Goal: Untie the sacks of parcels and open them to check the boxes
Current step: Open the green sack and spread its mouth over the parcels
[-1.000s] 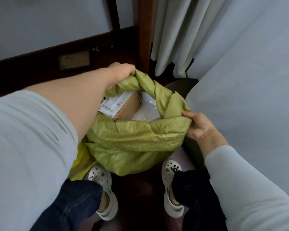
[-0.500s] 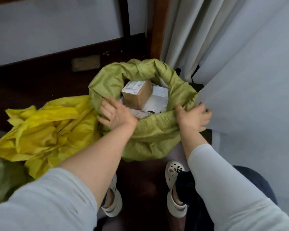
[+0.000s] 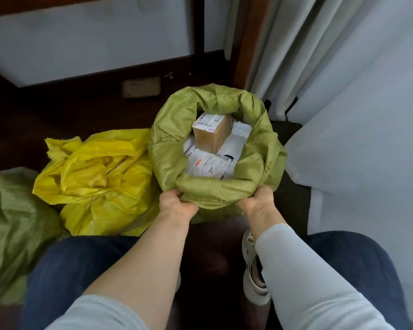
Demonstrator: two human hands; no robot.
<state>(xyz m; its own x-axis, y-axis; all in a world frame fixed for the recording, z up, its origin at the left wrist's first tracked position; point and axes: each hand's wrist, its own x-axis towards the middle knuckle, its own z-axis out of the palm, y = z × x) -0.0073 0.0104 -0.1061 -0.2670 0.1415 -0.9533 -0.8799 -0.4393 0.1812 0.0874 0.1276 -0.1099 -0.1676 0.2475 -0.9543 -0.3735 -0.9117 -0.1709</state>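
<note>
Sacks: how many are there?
3. The open green sack, gripped by the left hand and right hand; a yellow sack left of it; a second green sack far left, partly out of frame. Others may be hidden.

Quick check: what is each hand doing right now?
Left hand: grips the near rolled rim of the green sack.
Right hand: grips the same rim.

Leftmost sack (green) partly out of view

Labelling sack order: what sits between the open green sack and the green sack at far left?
Head view: a crumpled yellow sack fills the stretch between the open green sack and the far-left green sack.
</note>
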